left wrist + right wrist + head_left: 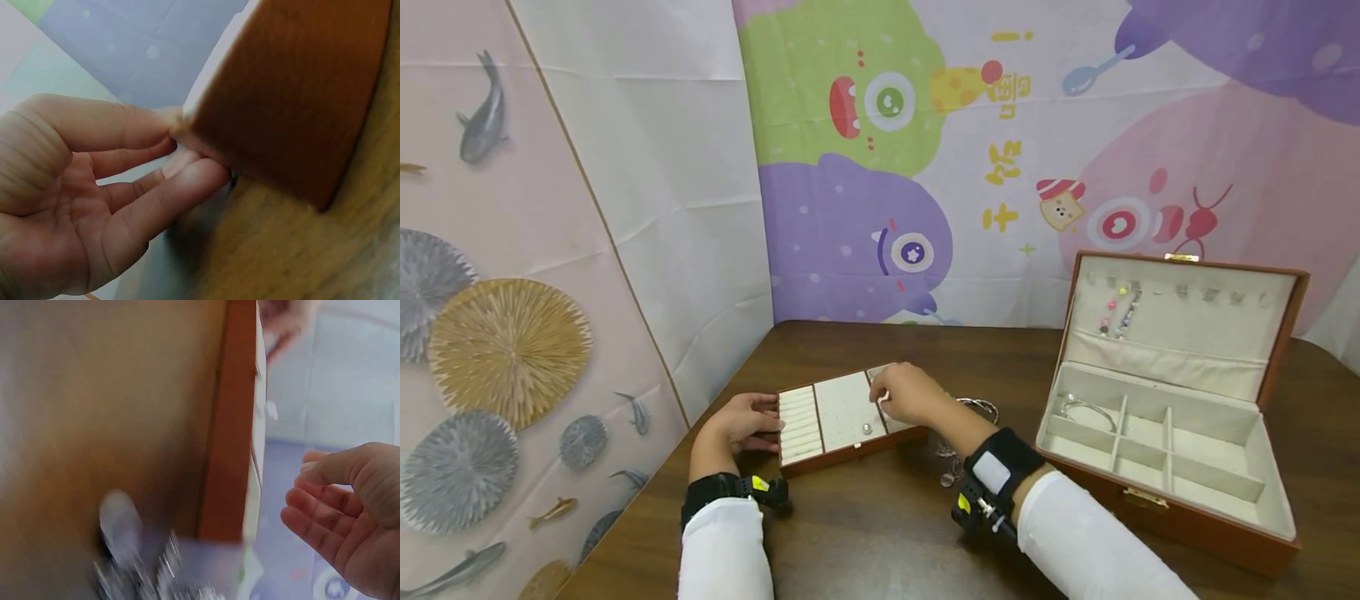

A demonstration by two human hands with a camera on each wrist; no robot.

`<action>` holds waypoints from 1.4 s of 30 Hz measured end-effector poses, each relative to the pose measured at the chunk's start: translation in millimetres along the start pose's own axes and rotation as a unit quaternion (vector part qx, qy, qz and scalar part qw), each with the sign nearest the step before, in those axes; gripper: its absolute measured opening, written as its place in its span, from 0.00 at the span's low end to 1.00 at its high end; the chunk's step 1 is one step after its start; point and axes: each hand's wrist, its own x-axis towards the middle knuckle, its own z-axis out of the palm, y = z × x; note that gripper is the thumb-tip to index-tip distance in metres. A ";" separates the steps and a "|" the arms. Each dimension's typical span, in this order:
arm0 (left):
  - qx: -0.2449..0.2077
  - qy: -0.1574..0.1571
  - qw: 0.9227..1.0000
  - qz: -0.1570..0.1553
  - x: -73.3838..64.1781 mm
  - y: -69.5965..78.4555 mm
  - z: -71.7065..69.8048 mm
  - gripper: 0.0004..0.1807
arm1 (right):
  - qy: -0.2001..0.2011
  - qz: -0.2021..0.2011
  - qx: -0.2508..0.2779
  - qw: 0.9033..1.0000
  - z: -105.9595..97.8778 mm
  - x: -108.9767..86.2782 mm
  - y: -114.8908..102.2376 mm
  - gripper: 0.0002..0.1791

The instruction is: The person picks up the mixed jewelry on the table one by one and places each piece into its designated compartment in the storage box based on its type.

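A shallow brown jewelry tray has ring rolls at its left and a dotted white panel in its middle. My left hand grips the tray's left end; in the left wrist view, thumb and fingers pinch its corner. A small round silvery stud sits near the panel's front edge. Over the tray's right section is my right hand, fingers bent. Nothing shows between its thumb and fingers in the right wrist view.
Silvery jewelry and bangles lie right of the tray, partly behind my right forearm. Farther right stands an open brown jewelry box, a bangle in one compartment and beaded strands hanging in its lid. Printed curtains rise behind the table.
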 end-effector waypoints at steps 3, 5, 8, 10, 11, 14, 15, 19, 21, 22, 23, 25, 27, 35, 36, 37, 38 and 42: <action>0.017 -0.005 1.000 0.002 -0.5 3.2 1.2 0.38 | 0.006 0.054 -0.022 0.998 -12.9 2.3 18.7 0.12; 0.023 -0.005 1.000 0.000 -1.1 4.6 0.9 0.38 | 0.010 0.107 -0.025 0.994 -18.6 1.8 31.3 0.12; 0.033 -0.005 0.999 -0.007 -2.4 5.7 0.2 0.38 | 0.016 0.191 -0.019 0.981 -21.1 0.2 48.0 0.09; 0.036 -0.004 0.999 -0.014 -2.5 5.9 0.7 0.37 | 0.013 0.237 -0.015 0.971 -20.0 -1.2 56.4 0.11; 0.037 -0.004 0.999 -0.017 -2.2 5.9 1.1 0.36 | 0.010 0.254 -0.017 0.967 -18.9 -1.6 59.7 0.14; 0.042 0.000 0.999 -0.023 -1.5 7.0 3.3 0.34 | -0.007 0.280 -0.022 0.960 -15.3 -2.0 66.5 0.20; 0.044 0.002 0.999 -0.024 -1.2 7.6 4.0 0.34 | -0.010 0.281 -0.027 0.959 -14.0 -2.3 67.9 0.20; 0.047 -0.001 0.999 -0.020 -0.9 10.2 5.7 0.33 | -0.026 0.263 -0.042 0.964 -9.4 -3.2 71.1 0.17; 0.045 -0.004 0.999 -0.018 -0.6 10.4 6.0 0.34 | -0.030 0.252 -0.053 0.966 -7.0 -3.8 72.5 0.16; 0.044 -0.006 0.999 -0.017 -0.5 10.3 6.3 0.34 | -0.030 0.248 -0.060 0.967 -6.0 -4.1 73.0 0.16; 0.043 -0.006 0.999 -0.016 -0.3 10.0 6.5 0.34 | -0.030 0.245 -0.063 0.967 -5.2 -4.3 73.4 0.16; 0.043 -0.005 0.999 -0.017 0.3 9.2 6.7 0.34 | -0.023 0.245 -0.065 0.967 -4.3 -4.5 73.9 0.17; 0.045 -0.004 0.999 -0.018 0.3 9.0 6.9 0.34 | -0.006 0.245 -0.058 0.968 -4.9 -4.6 72.9 0.17; 0.055 0.004 0.998 -0.016 -1.1 10.9 5.3 0.34 | 0.135 0.146 0.021 0.980 -5.7 -1.9 55.0 0.06; 0.058 0.004 0.998 -0.016 -1.1 10.7 5.2 0.35 | 0.138 0.134 0.043 0.980 -4.0 -1.3 51.0 0.06; 0.059 0.003 0.998 -0.016 -0.9 10.6 5.0 0.35 | 0.139 0.121 0.060 0.981 -2.1 -0.6 47.0 0.06; 0.058 0.003 0.998 -0.015 -0.8 10.4 4.7 0.35 | 0.138 0.108 0.074 0.982 -0.4 0.2 42.7 0.05; 0.054 0.002 0.998 -0.013 0.0 9.5 3.8 0.35 | 0.133 0.056 0.090 0.985 5.4 3.4 25.6 0.04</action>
